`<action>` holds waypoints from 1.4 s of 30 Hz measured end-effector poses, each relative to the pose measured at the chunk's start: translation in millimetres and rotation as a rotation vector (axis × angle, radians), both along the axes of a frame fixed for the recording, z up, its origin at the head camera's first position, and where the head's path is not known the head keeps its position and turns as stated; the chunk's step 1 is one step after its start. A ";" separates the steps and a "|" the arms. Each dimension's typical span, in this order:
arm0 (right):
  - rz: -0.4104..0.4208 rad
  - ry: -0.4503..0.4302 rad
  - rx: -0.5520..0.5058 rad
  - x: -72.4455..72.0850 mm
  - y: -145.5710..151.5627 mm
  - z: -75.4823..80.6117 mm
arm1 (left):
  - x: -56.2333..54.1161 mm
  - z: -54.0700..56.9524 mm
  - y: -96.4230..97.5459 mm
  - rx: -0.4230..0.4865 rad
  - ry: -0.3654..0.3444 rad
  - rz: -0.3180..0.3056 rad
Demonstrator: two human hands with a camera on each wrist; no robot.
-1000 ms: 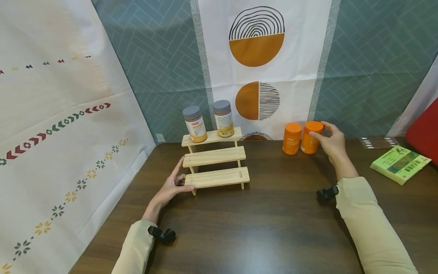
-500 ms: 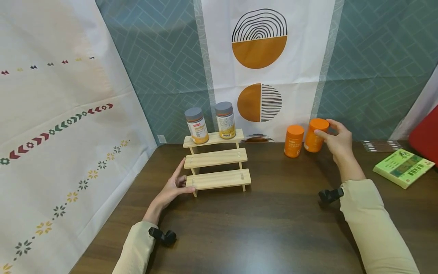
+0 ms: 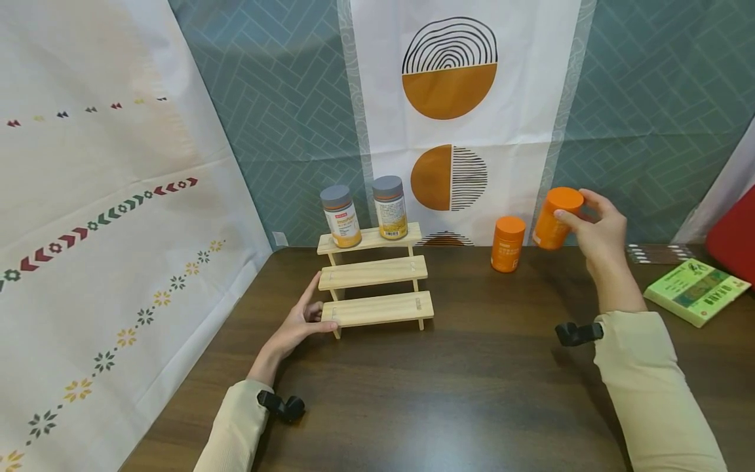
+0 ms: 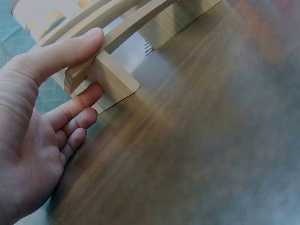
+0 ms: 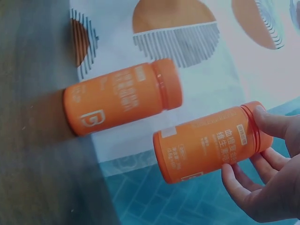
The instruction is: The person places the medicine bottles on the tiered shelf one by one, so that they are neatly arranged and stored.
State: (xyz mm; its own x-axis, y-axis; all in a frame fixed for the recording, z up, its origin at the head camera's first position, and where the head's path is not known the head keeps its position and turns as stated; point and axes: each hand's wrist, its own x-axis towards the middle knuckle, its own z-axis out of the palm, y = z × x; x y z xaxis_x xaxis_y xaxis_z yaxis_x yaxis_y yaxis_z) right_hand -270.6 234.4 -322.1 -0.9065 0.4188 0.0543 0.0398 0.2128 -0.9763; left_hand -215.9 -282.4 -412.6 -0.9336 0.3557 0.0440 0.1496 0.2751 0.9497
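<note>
My right hand [image 3: 603, 229] grips an orange bottle [image 3: 552, 226] near its cap, thumb in front, and the bottle hangs tilted above the table. Beside it a second orange bottle [image 3: 507, 246] stands upright, also seen in the right wrist view as the orange bottle [image 5: 119, 101] apart from the held one. At the left, my left hand [image 3: 295, 324] holds the end of a three-step wooden stand [image 3: 377, 309]; the left wrist view has the thumb [image 4: 70, 54] on the lowest step. Two grey-capped jars, one left [image 3: 342, 219] and one right [image 3: 390, 210], stand on its top step.
A green box [image 3: 698, 290] lies at the right of the dark wooden table [image 3: 448, 393], near a red object [image 3: 734, 236] and a brown patterned strip [image 3: 657, 254]. Patterned cloth [image 3: 448, 131] hangs behind the table, and white cloth [image 3: 118, 262] hangs at the left.
The right hand has lifted one orange bottle off the table, moving it up and slightly right, away from the other. The left hand keeps its hold on the stand.
</note>
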 end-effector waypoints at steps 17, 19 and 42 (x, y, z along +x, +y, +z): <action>0.117 0.143 0.108 28.4 -32.5 40.1 | -1.9 -1.2 -0.2 0.018 0.000 -0.012; 0.146 0.161 0.132 30.6 -37.2 42.2 | -1.8 -1.3 -0.2 0.016 0.000 -0.011; 0.445 0.151 0.050 41.8 -96.2 34.2 | -1.6 -2.9 -1.8 0.020 0.017 -0.022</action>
